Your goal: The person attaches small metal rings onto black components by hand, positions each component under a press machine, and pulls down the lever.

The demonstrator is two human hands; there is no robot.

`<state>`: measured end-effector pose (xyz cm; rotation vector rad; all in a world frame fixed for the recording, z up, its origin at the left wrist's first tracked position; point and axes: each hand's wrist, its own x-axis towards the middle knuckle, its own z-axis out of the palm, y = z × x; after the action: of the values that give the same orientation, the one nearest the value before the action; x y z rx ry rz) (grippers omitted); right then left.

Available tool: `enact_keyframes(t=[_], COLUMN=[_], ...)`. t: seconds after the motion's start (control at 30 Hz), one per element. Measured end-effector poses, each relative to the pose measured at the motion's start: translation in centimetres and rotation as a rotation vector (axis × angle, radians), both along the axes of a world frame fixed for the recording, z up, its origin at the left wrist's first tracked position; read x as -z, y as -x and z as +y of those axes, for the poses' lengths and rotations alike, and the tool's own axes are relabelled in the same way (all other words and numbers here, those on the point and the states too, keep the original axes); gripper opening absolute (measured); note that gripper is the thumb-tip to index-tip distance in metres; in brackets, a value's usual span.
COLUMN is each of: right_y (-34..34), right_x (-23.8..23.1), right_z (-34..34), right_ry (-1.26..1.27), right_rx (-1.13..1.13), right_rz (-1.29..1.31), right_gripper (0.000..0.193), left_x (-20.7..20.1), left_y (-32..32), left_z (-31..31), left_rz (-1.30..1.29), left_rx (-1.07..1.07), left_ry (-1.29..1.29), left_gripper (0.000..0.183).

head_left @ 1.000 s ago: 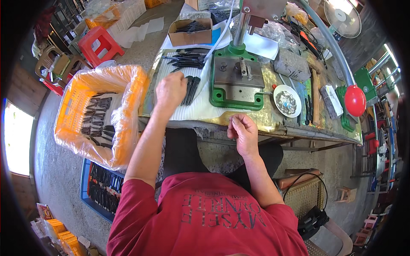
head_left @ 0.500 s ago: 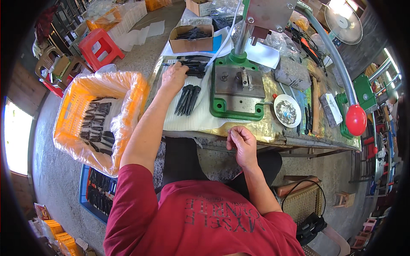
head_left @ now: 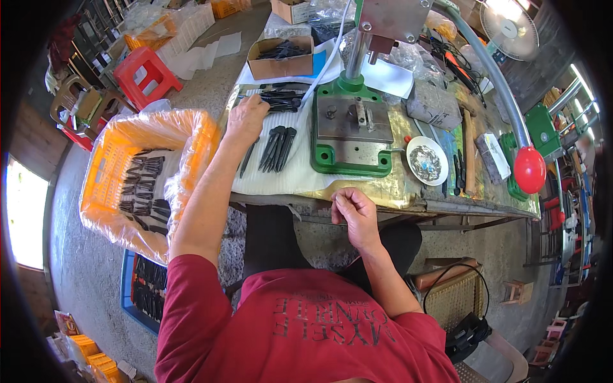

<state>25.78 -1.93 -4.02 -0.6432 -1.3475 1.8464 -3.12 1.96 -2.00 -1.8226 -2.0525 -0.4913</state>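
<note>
My left hand (head_left: 246, 118) reaches far over the white cloth (head_left: 281, 179) on the bench, fingers curled down beside a far pile of black metal parts (head_left: 281, 99). A thin black piece (head_left: 246, 159) lies just under the hand; whether the hand grips it is unclear. A second bunch of black parts (head_left: 278, 147) lies to the right of my wrist. My right hand (head_left: 354, 214) hovers at the bench's front edge, fingertips pinched together, with nothing visible in them. A green press (head_left: 351, 131) stands behind it.
An orange basket (head_left: 137, 172) lined with plastic holds black parts at my left, above a blue crate (head_left: 147, 290). A white dish (head_left: 426, 159), the press lever's red knob (head_left: 530, 169), tools, a cardboard box (head_left: 281, 57) and a red stool (head_left: 147, 73) surround the bench.
My left hand has moved away from the near bunch of black parts toward the far pile. My right hand has stayed at the front edge.
</note>
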Motion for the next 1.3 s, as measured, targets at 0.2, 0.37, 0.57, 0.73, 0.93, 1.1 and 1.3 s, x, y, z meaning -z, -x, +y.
enact_keyframes(t=[0.2, 0.37, 0.57, 0.73, 0.93, 1.1, 1.3], right_y=[-0.3, 0.1, 0.3, -0.8, -2.2, -6.1, -12.7], right_x=[-0.6, -1.6, -1.8, -1.8, -2.6, -3.6, -3.9], right_z=[0.0, 0.2, -0.5, 0.0, 0.4, 5.6, 14.2], right_ry=[-0.012, -0.01, -0.069, -0.191, -0.416, -0.513, -0.998], right_rx=[-0.009, 0.104, 0.144, 0.072, 0.074, 0.4, 0.664], right_rz=[0.005, 0.11, 0.098, -0.008, -0.172, -0.26, -0.901], right_gripper=[0.012, 0.023, 0.01, 0.01, 0.011, 0.016, 0.01], left_x=[-3.0, -3.5, -2.1, -1.6, -0.9, 0.4, 0.3], left_y=[-4.3, -10.7, -15.7, -16.6, -17.0, -16.0, -16.4], left_z=[-3.5, -7.6, -10.3, -10.6, -10.2, -11.0, -11.0], left_rz=[-0.21, -0.541, -0.674, -0.945, -1.028, -1.316, -1.398], left_rx=[0.056, 0.339, 0.43, 0.456, 0.383, 0.356, 0.388], left_ry=[-0.044, -0.018, 0.007, 0.133, 0.333, 0.408, 0.413], left_gripper=[0.014, 0.019, 0.022, 0.016, 0.015, 0.009, 0.009])
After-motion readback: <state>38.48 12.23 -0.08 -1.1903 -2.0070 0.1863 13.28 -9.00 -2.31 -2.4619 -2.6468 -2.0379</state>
